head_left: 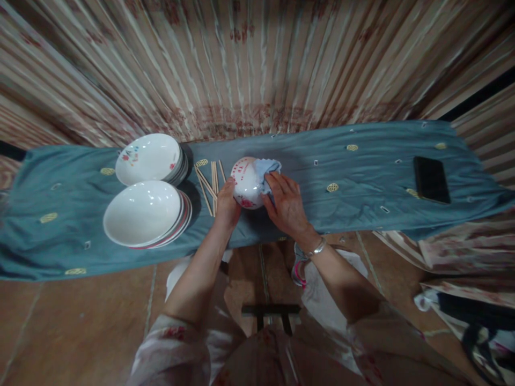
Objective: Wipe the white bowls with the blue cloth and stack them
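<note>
A white bowl (246, 185) with red print and a floral mark is tipped over, its outer side facing me, above the cloth-covered table. My left hand (228, 206) grips the bowl at its left edge, thumb on the outside. On the bowl's right side, my right hand (286, 203) presses a light blue cloth (266, 170) against the surface, fingers bent over it. Part of the cloth is hidden under those fingers. Several wooden chopsticks (213, 185) lie loosely just left of the bowl.
Stacked floral plates (151, 158) stand at the back left, with stacked white bowls (142, 214) in front. A black phone (431, 179) lies at the right end of the teal tablecloth (346, 161). Pleated curtains (265, 64) hang behind the table.
</note>
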A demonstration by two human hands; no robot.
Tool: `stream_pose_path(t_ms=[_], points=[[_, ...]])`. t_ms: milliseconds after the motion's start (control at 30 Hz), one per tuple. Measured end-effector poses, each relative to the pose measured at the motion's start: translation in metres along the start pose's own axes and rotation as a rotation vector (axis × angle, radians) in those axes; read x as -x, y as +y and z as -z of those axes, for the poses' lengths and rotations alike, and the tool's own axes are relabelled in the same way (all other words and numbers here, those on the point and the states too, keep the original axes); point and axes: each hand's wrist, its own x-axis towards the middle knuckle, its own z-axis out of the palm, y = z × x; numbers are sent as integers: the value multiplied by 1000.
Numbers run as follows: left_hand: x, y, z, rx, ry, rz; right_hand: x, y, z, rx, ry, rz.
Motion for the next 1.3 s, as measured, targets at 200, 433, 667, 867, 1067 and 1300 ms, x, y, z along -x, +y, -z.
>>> stream_pose_path(t_ms=[200,433,667,867,1067,1300], points=[[-1,-2,2,-7,2,-5,-1,-1,1,43,24,-18],[0,1,0,-17,76,14,-1,4,5,0,58,-5],[0,1,-4,-5,68,15,4,4,3,-92,90,88],[5,4,-7,-2,36,25,6,-2,2,-82,109,174],[8,4,-9,-34,41,4,4,-10,3,-57,-13,180],[9,4,-8,-79,21,-27,-4,-10,2,-63,-19,126]])
